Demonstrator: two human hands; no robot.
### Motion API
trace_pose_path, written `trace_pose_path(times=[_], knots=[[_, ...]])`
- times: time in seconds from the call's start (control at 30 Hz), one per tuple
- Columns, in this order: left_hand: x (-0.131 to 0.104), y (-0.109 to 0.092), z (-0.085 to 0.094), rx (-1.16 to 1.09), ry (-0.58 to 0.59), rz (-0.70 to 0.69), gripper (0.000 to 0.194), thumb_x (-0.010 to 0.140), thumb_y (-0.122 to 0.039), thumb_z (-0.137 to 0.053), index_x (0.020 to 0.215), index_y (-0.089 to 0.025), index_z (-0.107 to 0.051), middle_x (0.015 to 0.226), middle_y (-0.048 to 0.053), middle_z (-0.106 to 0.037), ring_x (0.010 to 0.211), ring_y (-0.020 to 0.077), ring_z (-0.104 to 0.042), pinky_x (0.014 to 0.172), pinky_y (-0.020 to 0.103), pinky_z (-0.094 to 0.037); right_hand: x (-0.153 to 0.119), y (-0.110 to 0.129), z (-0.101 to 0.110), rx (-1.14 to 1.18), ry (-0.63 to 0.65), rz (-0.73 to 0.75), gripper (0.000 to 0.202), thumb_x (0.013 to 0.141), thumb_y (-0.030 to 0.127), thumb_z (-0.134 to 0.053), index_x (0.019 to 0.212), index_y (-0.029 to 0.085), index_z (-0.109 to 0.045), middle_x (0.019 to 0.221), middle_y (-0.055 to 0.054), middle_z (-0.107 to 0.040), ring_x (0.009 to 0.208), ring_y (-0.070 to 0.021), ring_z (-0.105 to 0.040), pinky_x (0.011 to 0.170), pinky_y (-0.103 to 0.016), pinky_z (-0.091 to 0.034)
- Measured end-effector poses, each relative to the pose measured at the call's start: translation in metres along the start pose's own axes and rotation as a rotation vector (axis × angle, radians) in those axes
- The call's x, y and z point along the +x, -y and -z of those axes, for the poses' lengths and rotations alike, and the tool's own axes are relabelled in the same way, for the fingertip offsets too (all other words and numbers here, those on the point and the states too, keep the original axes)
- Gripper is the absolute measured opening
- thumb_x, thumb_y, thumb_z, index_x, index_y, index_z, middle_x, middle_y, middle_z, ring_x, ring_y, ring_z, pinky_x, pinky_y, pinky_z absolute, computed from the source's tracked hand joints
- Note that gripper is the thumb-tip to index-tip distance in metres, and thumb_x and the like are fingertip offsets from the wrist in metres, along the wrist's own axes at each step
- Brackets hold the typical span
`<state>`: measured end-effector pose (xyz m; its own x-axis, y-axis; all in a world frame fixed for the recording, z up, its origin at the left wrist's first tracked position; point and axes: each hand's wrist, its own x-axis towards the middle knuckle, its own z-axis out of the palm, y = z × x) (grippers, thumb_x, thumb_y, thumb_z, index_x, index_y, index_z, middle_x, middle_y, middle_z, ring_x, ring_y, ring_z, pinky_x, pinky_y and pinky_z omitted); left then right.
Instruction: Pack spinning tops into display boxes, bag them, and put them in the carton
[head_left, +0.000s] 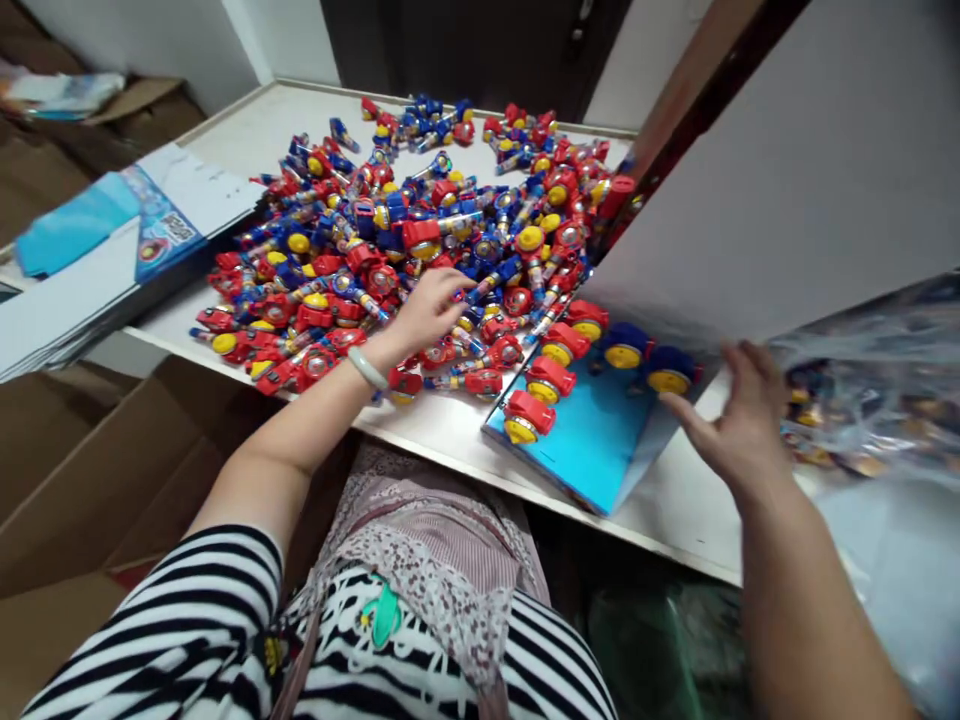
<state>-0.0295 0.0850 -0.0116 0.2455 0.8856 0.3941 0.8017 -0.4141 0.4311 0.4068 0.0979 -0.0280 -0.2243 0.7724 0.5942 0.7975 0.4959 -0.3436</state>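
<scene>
Clearly, the red and blue plastic toys with yellow discs and printed tubes [422,236] look light and stiff, heaped from the table's [442,428] far edge to its near one. The smooth plastic is probably slippery, and the slim tube may be weaker where it joins the head, so the chunky head seems the surer hold. The left hand [429,312] reaches into the heap with curled fingers beside a blue toy [505,270]; whether they grip it, I cannot tell. At the near edge, right of the heap, six toys stand in a blue-lined cardboard box [592,440]. The right hand [744,415], thumb and fingers spread, holds nothing beside its right side
</scene>
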Motion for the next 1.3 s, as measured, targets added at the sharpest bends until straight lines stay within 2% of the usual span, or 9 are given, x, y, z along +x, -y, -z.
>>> trace_pose_path(times=[0.13,0.33,0.47,0.63,0.73,0.9,1.0,1.17,1.3], knots=[[0.015,0.057,0.006,0.310,0.190,0.302,0.046,0.081,-0.005,-0.053,0.126,-0.005,-0.061,0.133,0.025,-0.055,0.130,0.0396,-0.043,0.110,0.061,-0.035,-0.001,0.080,0.005,0.253,-0.121,-0.002,0.041,0.090,0.044,-0.066,0.130,0.041,-0.063,0.123,-0.010,-0.068,0.116,-0.0346,-0.065,0.094,-0.059,-0.054],[0.027,0.069,0.015,0.262,0.186,0.293,0.044,0.083,-0.011,-0.051,0.126,-0.010,-0.060,0.123,0.020,-0.060,0.125,0.0357,-0.049,0.111,0.057,-0.034,0.014,0.157,-0.012,0.514,-0.013,0.147,0.026,0.092,0.029,-0.065,0.117,0.030,-0.069,0.112,-0.006,-0.073,0.103,-0.0255,-0.070,0.088,-0.046,-0.061],[0.022,0.030,0.040,-0.296,0.097,0.159,0.040,0.090,-0.032,-0.055,0.125,-0.013,-0.059,0.113,0.011,-0.064,0.111,0.0256,-0.058,0.102,0.043,-0.048,0.032,0.164,-0.016,0.582,0.068,0.111,0.051,0.089,0.039,-0.071,0.137,0.033,-0.056,0.132,-0.007,-0.064,0.115,-0.0265,-0.066,0.092,-0.044,-0.061],[0.014,-0.070,0.037,-0.853,0.506,-0.040,0.060,0.085,-0.074,-0.055,0.090,-0.016,-0.064,0.076,0.006,-0.063,0.070,0.0196,-0.062,0.069,0.036,-0.053,0.052,0.188,-0.019,0.524,0.129,0.103,0.089,0.082,0.058,-0.074,0.154,0.037,-0.026,0.148,-0.009,-0.046,0.134,-0.0333,-0.052,0.097,-0.052,-0.058],[0.017,-0.089,0.024,-0.904,0.512,-0.072,0.062,0.086,-0.076,-0.052,0.091,-0.016,-0.064,0.080,0.007,-0.066,0.075,0.0202,-0.064,0.073,0.036,-0.055,0.041,0.173,-0.006,0.406,-0.067,0.072,0.081,0.086,0.063,-0.066,0.152,0.033,-0.028,0.141,-0.011,-0.047,0.134,-0.0362,-0.051,0.102,-0.058,-0.053],[0.034,-0.021,0.012,-0.655,-0.039,0.255,0.029,0.087,-0.041,-0.063,0.102,-0.016,-0.065,0.093,0.006,-0.069,0.085,0.0175,-0.065,0.082,0.032,-0.055,-0.011,0.095,0.023,0.069,-0.486,-0.039,0.074,0.083,0.062,-0.069,0.141,0.029,-0.039,0.132,-0.013,-0.046,0.130,-0.0370,-0.051,0.109,-0.060,-0.046],[0.038,0.008,0.001,-0.507,-0.207,0.400,0.015,0.080,-0.027,-0.062,0.089,-0.015,-0.064,0.081,0.004,-0.065,0.076,0.0149,-0.060,0.075,0.028,-0.052,-0.040,0.068,0.004,0.060,-0.407,-0.053,0.065,0.085,0.058,-0.069,0.136,0.029,-0.042,0.121,-0.011,-0.052,0.114,-0.0307,-0.061,0.100,-0.053,-0.053],[0.026,-0.008,-0.017,-0.420,-0.070,0.380,0.016,0.079,-0.030,-0.061,0.087,-0.017,-0.065,0.083,0.004,-0.067,0.079,0.0165,-0.059,0.074,0.027,-0.051,-0.053,0.067,-0.051,0.100,-0.326,-0.048,0.056,0.091,0.047,-0.063,0.137,0.029,-0.038,0.118,-0.011,-0.055,0.109,-0.0277,-0.063,0.095,-0.050,-0.055],[0.018,-0.007,-0.017,-0.388,-0.055,0.375,0.018,0.079,-0.033,-0.061,0.088,-0.018,-0.065,0.086,0.004,-0.069,0.082,0.0180,-0.061,0.077,0.028,-0.051,-0.049,0.058,-0.055,0.088,-0.257,-0.003,0.056,0.091,0.040,-0.061,0.140,0.029,-0.037,0.121,-0.012,-0.054,0.112,-0.0285,-0.062,0.096,-0.051,-0.055]])
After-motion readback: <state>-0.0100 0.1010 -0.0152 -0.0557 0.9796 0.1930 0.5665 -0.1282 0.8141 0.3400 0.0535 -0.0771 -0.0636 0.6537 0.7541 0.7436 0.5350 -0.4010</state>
